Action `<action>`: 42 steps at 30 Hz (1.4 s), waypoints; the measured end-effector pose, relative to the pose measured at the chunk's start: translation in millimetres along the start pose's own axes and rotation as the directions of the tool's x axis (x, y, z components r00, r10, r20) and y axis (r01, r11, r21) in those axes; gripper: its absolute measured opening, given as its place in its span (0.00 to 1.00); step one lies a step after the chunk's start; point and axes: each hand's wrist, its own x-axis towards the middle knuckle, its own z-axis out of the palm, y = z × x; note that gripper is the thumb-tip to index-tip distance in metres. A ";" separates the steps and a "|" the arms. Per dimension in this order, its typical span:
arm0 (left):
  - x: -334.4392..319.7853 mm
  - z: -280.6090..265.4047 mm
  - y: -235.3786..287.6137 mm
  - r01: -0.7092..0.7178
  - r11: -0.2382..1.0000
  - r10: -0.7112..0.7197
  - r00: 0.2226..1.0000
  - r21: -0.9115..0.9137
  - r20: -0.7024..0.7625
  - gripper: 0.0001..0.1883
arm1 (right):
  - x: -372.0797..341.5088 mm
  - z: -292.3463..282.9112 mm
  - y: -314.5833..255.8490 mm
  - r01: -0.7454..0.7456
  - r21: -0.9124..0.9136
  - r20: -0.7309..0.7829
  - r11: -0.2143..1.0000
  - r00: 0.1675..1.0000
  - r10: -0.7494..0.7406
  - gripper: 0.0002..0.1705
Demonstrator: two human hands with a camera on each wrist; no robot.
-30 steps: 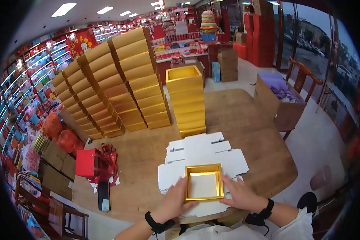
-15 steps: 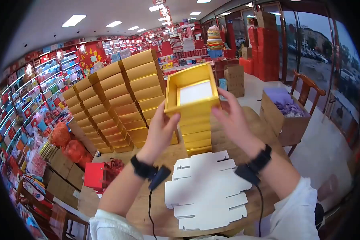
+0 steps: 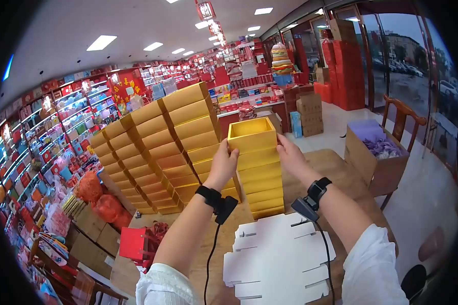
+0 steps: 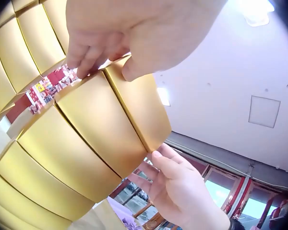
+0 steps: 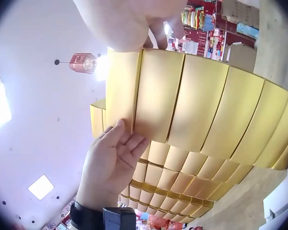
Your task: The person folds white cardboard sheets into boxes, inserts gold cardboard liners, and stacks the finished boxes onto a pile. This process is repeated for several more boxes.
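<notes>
An open-topped gold box (image 3: 252,144) sits at the top of a column of similar gold boxes (image 3: 262,178) on the wooden table. My left hand (image 3: 222,165) holds its left side, the thumb near the front corner. On the opposite side, my right hand (image 3: 291,158) has its thumb by the front edge and its fingers along the side. Both wrist views show the top box (image 4: 141,108) between the two hands, lined up with the boxes under it. Flat white cardboard blanks (image 3: 280,256) lie stacked in front of the column.
Taller rows of gold boxes (image 3: 152,147) stand close on the left. A red box (image 3: 133,242) lies at the table's left. To the right, a carton (image 3: 381,165) with purple filling sits by a wooden chair (image 3: 399,114). Black cables (image 3: 208,264) hang from both wrists.
Both hands have carried the gold box from above the white blanks forward onto the column. It was tilted in the air half a second ago and now rests level on top.
</notes>
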 end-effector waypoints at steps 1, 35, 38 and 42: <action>1.5 1.2 -2.5 0.003 1.000 -0.003 1.000 -0.004 -0.003 0.23 | 1.5 0.3 4.6 0.029 0.007 -0.010 1.000 1.000 -0.029 0.26; -395.4 46.8 41.1 -0.188 0.956 -0.012 0.739 0.223 0.674 0.30 | -389.6 -79.4 -75.9 -0.025 -0.275 0.586 0.961 0.788 0.188 0.17; -392.9 44.4 42.8 -0.130 0.967 -0.047 0.756 0.220 0.653 0.29 | -393.1 -78.6 -78.4 -0.041 -0.280 0.590 0.959 0.781 0.206 0.21; -389.0 44.3 47.7 -0.098 0.966 -0.091 0.737 0.238 0.670 0.28 | -391.1 -79.8 -84.1 -0.023 -0.296 0.606 0.955 0.769 0.206 0.26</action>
